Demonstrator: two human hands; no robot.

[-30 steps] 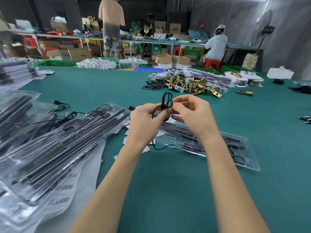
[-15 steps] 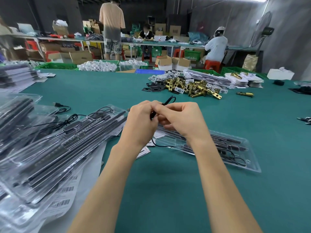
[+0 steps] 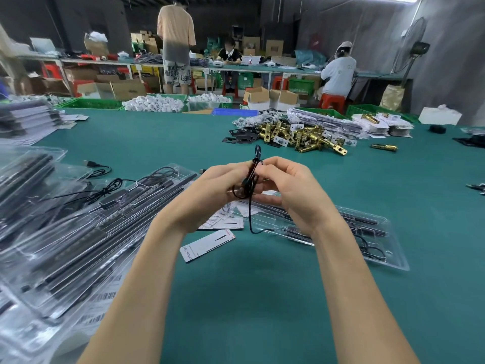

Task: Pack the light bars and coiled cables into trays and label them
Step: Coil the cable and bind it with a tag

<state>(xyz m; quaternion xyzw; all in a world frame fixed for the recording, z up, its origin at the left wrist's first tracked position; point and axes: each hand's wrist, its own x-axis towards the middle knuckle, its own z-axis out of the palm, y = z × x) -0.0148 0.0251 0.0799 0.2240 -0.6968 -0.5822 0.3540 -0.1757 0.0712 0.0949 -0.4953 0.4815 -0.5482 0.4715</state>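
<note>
The black cable [image 3: 251,179] is bunched into loops between my two hands, raised above the green table [image 3: 262,298]. My left hand [image 3: 210,195] has its fingers curled round the lower part of the bundle, and my right hand [image 3: 294,190] pinches the top of it between thumb and forefinger, where a small loop sticks up past my fingertips. One strand hangs from the bundle and runs into the clear plastic tray [image 3: 393,258] lying on the table just under and beyond my right wrist; black light bars [image 3: 364,220] lie lengthwise in that tray with more cable near its right end. Just below my left wrist a white label card [image 3: 207,245] lies flat on the table, with a few more cards partly hidden behind my hands. To my left is a heap of clear trays [image 3: 65,245] already holding bars and cables, with barcode stickers [image 3: 109,296] showing on sheets underneath. Farther across the table sits a pile of brass latch parts [image 3: 301,136].
</note>
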